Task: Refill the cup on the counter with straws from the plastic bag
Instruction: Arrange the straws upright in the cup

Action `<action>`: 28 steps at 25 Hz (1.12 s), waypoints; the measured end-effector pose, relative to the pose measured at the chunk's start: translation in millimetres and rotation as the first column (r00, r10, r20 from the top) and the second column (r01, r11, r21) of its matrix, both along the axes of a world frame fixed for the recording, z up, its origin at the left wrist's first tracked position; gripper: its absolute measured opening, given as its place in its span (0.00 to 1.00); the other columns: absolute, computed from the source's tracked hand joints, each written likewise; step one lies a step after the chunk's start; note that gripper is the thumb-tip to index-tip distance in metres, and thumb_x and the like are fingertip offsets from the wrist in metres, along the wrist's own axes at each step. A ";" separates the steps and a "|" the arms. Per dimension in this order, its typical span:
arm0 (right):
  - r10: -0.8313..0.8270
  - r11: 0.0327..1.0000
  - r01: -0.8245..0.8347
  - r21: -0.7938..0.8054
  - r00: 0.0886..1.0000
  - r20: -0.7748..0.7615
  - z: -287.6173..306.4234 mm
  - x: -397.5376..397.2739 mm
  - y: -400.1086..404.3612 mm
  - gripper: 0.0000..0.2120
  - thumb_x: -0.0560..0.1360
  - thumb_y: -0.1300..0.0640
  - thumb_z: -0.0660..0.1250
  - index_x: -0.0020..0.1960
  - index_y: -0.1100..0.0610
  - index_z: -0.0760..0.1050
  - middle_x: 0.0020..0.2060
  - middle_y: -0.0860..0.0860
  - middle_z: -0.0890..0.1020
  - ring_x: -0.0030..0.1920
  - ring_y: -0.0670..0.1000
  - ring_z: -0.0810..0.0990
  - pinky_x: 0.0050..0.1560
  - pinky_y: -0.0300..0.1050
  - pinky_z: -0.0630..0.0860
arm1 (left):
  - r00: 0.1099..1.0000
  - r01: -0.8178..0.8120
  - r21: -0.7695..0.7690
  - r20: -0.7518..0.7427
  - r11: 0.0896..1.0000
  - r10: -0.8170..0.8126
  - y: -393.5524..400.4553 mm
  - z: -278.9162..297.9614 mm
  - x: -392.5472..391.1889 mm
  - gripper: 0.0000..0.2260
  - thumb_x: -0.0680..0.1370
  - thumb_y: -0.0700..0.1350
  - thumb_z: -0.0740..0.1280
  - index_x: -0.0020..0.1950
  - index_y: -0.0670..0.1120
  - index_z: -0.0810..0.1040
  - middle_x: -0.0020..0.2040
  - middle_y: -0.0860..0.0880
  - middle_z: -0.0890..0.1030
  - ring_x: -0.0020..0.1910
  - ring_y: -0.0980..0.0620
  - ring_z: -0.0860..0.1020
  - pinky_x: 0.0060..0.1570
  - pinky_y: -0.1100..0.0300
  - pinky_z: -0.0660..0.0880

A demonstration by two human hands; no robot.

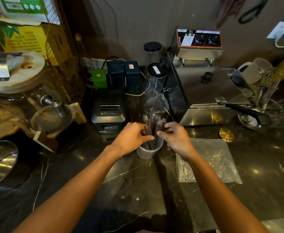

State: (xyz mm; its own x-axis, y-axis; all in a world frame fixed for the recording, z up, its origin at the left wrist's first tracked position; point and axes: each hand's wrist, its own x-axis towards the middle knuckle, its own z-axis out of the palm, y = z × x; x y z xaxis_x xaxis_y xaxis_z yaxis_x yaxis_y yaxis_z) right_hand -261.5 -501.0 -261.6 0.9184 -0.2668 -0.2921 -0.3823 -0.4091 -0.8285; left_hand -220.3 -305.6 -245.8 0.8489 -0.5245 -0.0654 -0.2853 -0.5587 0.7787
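My left hand [131, 137] has its fingers curled loosely around the left side of the bundle of dark wrapped straws [152, 130], thumb and fingertips touching the wrappers; my right hand [176, 137] meets the bundle from the other side, thumb pointing in toward the straws and fingers bent and partly spread, so that the two hands cup the bundle between them rather than clench it. How firmly either hand grips I cannot tell. The straws stand nearly upright in the translucent cup [148, 151], their tops fanning out above my knuckles, and the cup sits on the dark marbled counter [129, 185] right below my hands. Just to the right of the cup, under my right forearm, the clear plastic bag [218, 158] lies flat on the counter; it looks flat, with nothing I can make out inside. Behind the cup stands a tall clear jar with a black lid [157, 88], with a black receipt printer [108, 110] to its left and a stainless steel fryer [205, 91] to its right. Far left sits a glass drink dispenser with a wooden lid [18, 91].
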 end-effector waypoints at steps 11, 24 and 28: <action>0.118 0.988 -0.110 -0.108 0.990 0.073 -12.4 11.7 3.3 0.06 0.80 0.53 0.72 0.56 0.51 0.79 0.48 0.51 0.84 0.35 0.42 0.78 0.32 0.35 0.70 | 0.968 -0.213 -0.160 0.103 0.964 0.231 22.0 -3.0 -7.5 0.28 0.74 0.42 0.78 0.73 0.44 0.76 0.52 0.46 0.78 0.42 0.52 0.83 0.49 0.62 0.82; 0.239 0.971 -0.240 -0.015 0.957 0.162 -12.6 21.9 6.4 0.08 0.80 0.56 0.72 0.58 0.51 0.84 0.48 0.46 0.87 0.52 0.43 0.86 0.55 0.46 0.84 | 0.961 -0.275 -0.053 -0.038 0.960 0.273 6.0 -33.6 -11.3 0.01 0.80 0.47 0.71 0.50 0.51 0.83 0.45 0.46 0.79 0.42 0.49 0.81 0.48 0.51 0.82; 0.320 0.947 -0.317 -0.050 0.932 0.168 -8.0 28.8 2.5 0.10 0.81 0.56 0.70 0.61 0.54 0.84 0.51 0.48 0.88 0.54 0.43 0.86 0.59 0.51 0.83 | 0.985 -0.166 0.035 0.058 0.985 0.164 -4.8 -23.7 7.9 0.08 0.81 0.48 0.69 0.58 0.48 0.82 0.47 0.49 0.77 0.41 0.55 0.78 0.41 0.63 0.74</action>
State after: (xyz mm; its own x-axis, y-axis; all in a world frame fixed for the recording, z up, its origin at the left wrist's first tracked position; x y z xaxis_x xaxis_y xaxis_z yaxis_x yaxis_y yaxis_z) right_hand -232.7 -498.5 -269.6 0.9918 0.0435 -0.1201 -0.0819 -0.5047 -0.8594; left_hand -212.4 -310.4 -269.4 0.9266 -0.3746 -0.0346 -0.2276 -0.6316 0.7411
